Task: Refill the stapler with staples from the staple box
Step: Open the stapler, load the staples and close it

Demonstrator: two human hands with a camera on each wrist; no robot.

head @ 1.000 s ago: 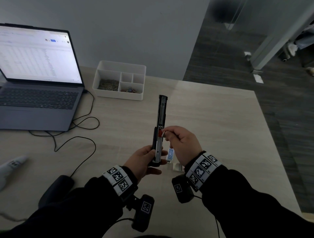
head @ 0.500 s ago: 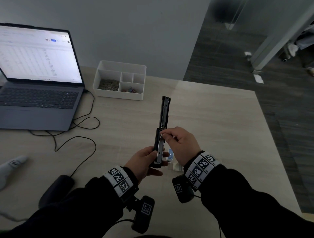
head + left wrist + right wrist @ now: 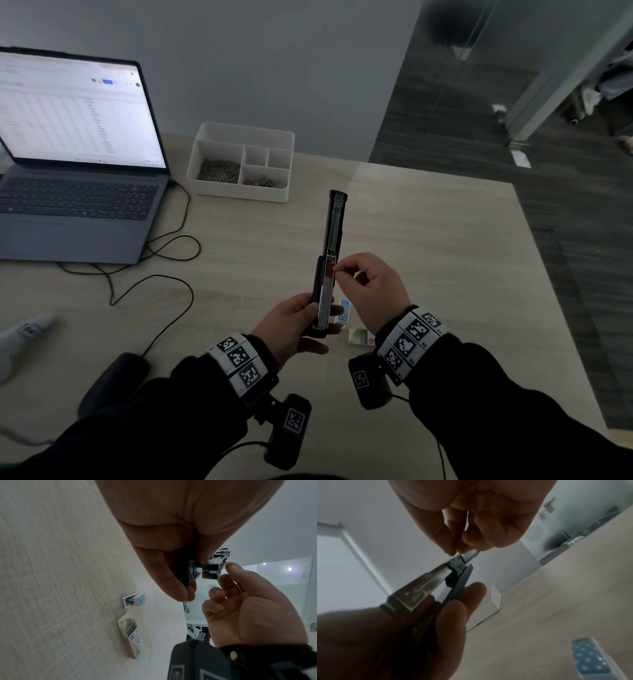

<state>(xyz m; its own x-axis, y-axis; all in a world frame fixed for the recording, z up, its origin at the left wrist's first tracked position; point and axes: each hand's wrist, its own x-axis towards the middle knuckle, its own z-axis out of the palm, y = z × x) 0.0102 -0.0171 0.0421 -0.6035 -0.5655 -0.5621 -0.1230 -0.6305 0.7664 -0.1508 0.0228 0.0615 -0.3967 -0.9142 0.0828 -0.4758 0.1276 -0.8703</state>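
Both hands are busy above the desk (image 3: pixel 428 246), which is pale wood with a fine grain. With my left hand (image 3: pixel 291 325) I grip the near end of the stapler (image 3: pixel 330 260): thumb on one side, fingers curled around the dark plastic base. The stapler is opened out flat into one long narrow bar that points away from me, toward the white organiser tray (image 3: pixel 239 193). Its inner channel is shiny metal, and I see a small red part inside it.

My right hand (image 3: pixel 370 291) is just right of the stapler's middle. Thumb and forefinger pinch together at the metal channel, beside the red part; the other fingers are loosely curled. I cannot tell if a strip of staples is between the fingertips, because it is too small and blurred.

On the desk just right of the stapler's near end, between my two wrists, lies the staple box (image 3: pixel 134 600), small, with a blue dotted sleeve, its white inner drawer slid partly out and showing metal staples. A second small carton (image 3: pixel 132 635) with a red mark lies just beside it, nearer to me.

Far left of the stapler stands an open grey laptop (image 3: pixel 75 192) with its black cables (image 3: pixel 154 274) looping over the desk.
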